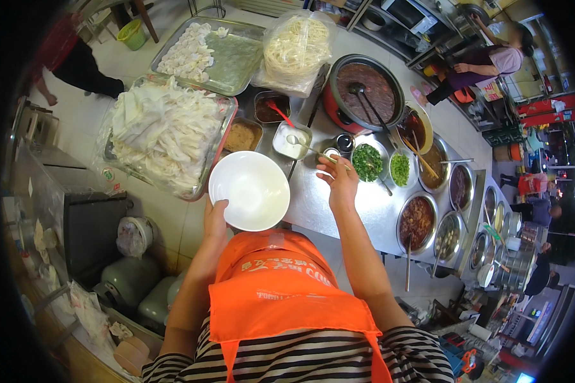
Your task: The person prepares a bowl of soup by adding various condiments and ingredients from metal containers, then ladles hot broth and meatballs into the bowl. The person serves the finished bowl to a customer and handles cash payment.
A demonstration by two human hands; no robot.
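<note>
My left hand [216,218] holds a white bowl [250,191] by its rim, thumb over the edge; only a little something shows at its bottom, too faint to name. In my right hand [338,177] is the handle of a metal spoon [293,140], whose head is over a square container of white powder [287,149]. Beside that container are a dark sauce with a red spoon [270,109] and a tan seasoning [243,136]. Chopped dark green herbs [367,163] and chopped scallions [400,168] sit in bowls right of my right hand.
Trays of wide noodles [167,129] and dumplings [187,52] lie left, near bagged noodles [297,45]. A large red pot [338,112] with a ladle stands behind. Several metal bowls of toppings [416,222] line the right. Gas cylinders [132,277] stand lower left; other people are farther off.
</note>
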